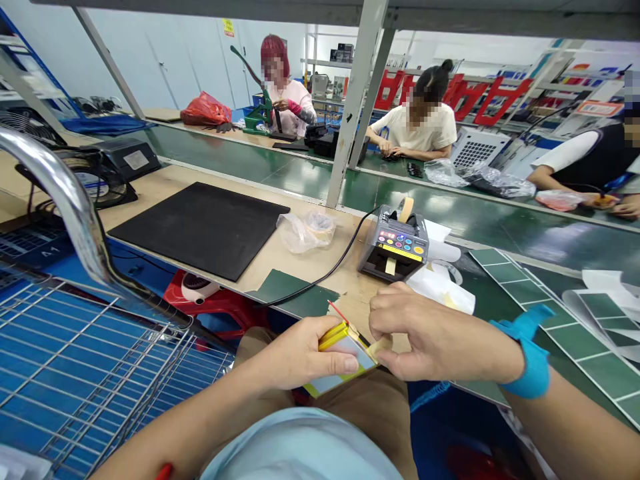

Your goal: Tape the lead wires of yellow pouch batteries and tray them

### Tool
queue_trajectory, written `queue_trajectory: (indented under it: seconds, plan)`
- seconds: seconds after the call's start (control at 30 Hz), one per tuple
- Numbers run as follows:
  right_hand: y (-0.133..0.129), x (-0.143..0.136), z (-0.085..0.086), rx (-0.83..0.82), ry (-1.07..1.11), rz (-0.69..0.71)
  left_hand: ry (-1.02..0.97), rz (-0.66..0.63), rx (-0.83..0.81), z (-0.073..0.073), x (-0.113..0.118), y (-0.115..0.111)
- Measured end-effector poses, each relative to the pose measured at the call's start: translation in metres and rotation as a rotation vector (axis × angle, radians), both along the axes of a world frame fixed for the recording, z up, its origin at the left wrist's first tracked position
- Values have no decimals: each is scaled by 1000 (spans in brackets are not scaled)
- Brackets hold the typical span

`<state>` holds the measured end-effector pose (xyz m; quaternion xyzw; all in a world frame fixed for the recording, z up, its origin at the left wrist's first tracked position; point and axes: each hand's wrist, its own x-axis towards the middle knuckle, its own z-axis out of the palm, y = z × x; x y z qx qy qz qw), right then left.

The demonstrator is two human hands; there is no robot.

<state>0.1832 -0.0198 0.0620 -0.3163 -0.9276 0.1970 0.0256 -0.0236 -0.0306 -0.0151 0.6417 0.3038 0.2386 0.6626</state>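
Note:
A flat pack with yellow edges and a pale blue face (330, 373) is gripped by my left hand (315, 353), thumb across its face. From its top end a thin red wire (337, 311) sticks out. At the pack's right edge my right hand (407, 330) pinches a piece of pale yellow tape (381, 347) that touches the pack. Beyond my right hand stands a grey tape dispenser (397, 243), with a strip of tape (391, 266) showing at its front opening and a tape roll (405, 209) on top.
A black mat (203, 227) and a plastic bag (306, 232) lie on the bench. A black cable (320, 283) runs to the dispenser. Green label sheets (560, 320) lie at right, a wire rack (75, 373) at left. Three people sit across the green conveyor (280, 173).

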Motion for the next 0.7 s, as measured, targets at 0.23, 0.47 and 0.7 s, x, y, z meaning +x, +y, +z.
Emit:
queue_trajectory:
  seconds: [0.23, 0.47, 0.7]
  plan:
    - [-13, 13, -2, 97, 82, -306, 53, 104, 114, 0, 0, 0]
    - [-24, 17, -49, -462, 994, -759, 120, 253, 333, -1, 3, 0]
    - [-36, -17, -70, -932, 1284, -710, 111, 207, 360, -7, 7, 0]
